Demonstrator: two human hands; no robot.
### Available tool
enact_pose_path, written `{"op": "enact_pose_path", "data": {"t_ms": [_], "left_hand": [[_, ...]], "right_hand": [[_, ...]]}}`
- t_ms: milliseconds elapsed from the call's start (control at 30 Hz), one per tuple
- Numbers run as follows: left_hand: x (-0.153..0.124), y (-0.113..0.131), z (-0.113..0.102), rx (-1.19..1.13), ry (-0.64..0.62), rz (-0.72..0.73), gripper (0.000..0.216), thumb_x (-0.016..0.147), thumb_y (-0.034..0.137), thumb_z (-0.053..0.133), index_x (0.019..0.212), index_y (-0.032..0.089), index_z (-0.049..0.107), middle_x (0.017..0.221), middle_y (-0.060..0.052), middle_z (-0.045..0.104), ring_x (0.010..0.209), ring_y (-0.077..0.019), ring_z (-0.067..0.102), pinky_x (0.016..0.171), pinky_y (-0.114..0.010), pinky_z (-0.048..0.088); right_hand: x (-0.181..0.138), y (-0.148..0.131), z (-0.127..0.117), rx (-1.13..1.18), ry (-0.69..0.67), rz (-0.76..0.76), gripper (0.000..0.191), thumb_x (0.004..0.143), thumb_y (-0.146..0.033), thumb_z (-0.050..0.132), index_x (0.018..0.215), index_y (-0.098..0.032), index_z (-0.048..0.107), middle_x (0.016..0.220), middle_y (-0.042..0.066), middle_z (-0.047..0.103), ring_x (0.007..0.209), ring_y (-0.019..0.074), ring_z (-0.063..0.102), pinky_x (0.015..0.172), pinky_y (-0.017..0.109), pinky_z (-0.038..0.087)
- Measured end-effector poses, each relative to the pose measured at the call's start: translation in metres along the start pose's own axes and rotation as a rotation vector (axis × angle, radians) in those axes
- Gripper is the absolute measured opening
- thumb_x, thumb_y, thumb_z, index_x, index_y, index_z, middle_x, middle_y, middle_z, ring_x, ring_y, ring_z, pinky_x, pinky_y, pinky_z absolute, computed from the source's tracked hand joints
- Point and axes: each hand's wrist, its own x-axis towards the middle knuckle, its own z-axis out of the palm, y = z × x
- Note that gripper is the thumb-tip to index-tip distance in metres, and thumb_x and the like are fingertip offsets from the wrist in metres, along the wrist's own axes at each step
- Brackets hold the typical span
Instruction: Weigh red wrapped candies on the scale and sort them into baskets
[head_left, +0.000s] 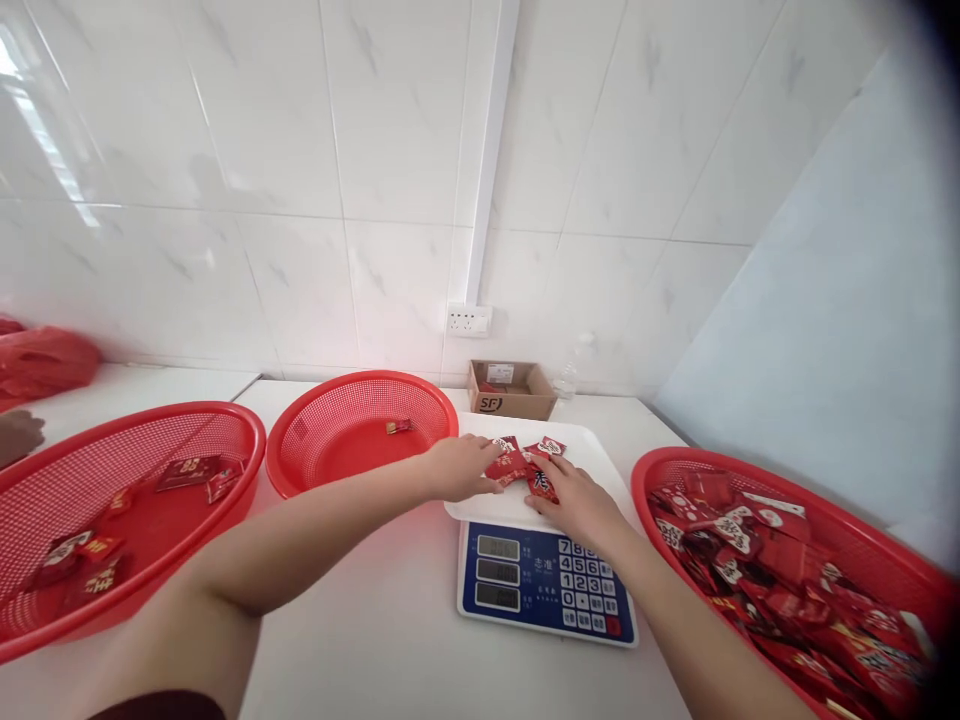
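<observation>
Several small red printed packets (508,462) are bunched on the white pan (600,462) of a digital scale (517,575). My left hand (463,467) reaches in from the left, its fingers and thumb about the left edge of the bunch. From the right, my right hand (577,500) has bent fingers over a red packet (541,484) with dark lettering, thumb at its lower side. Both hands are partly closed on packets; parts of these are hidden under the fingers. Digits on the scale's displays are too faint to read.
A red basket (645,480) at right holds many red packets. Behind the left arm stands another red basket (364,385) with one small packet; a third basket (255,430) at far left holds several. A cardboard box (517,403) and clear bottle (567,375) stand by the wall. Another person's hand (19,435) shows at left.
</observation>
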Motion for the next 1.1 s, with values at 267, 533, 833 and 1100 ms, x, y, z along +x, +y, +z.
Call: {"op": "enact_pose_path", "data": {"t_ms": [267,533,833,1100], "left_hand": [[0.048,0.016,0.025,-0.035,0.067,0.030,0.043,0.080,0.037,0.055,0.115,0.015,0.048,0.115,-0.014,0.058,0.106,-0.0275,0.056,0.082,-0.035,0.046],[-0.019,-0.042,-0.018,-0.041,0.242,-0.219,0.033,0.093,0.032,0.026,0.119,0.024,0.045,0.116,-0.010,0.053,0.097,-0.0246,0.059,0.075,-0.034,0.047],[-0.072,-0.055,0.006,-0.049,0.114,-0.334,0.048,0.090,0.053,0.032,0.120,0.022,0.051,0.126,-0.013,0.053,0.115,-0.0308,0.051,0.084,-0.039,0.044],[-0.095,-0.028,0.047,0.053,-0.003,-0.373,0.047,0.091,0.027,0.034,0.137,0.016,0.032,0.104,-0.016,0.065,0.089,-0.0319,0.065,0.066,-0.039,0.049]], "right_hand": [[0.003,0.008,0.004,0.119,0.087,0.014,0.057,0.077,-0.014,0.047,0.134,-0.017,0.042,0.132,0.013,0.049,0.116,0.0223,0.051,0.096,0.033,0.038],[0.013,0.032,-0.024,0.116,0.190,0.126,0.040,0.081,-0.020,0.045,0.121,-0.022,0.053,0.118,0.008,0.062,0.107,0.0236,0.058,0.088,0.035,0.045],[0.068,-0.059,-0.034,0.711,0.030,-0.283,0.056,0.085,-0.030,0.048,0.138,-0.025,0.033,0.138,0.008,0.046,0.109,0.0168,0.056,0.086,0.031,0.048],[0.074,-0.047,-0.002,0.200,-0.123,-0.220,0.042,0.075,-0.022,0.060,0.117,-0.019,0.059,0.127,0.010,0.054,0.118,0.0260,0.048,0.097,0.038,0.037]]}}
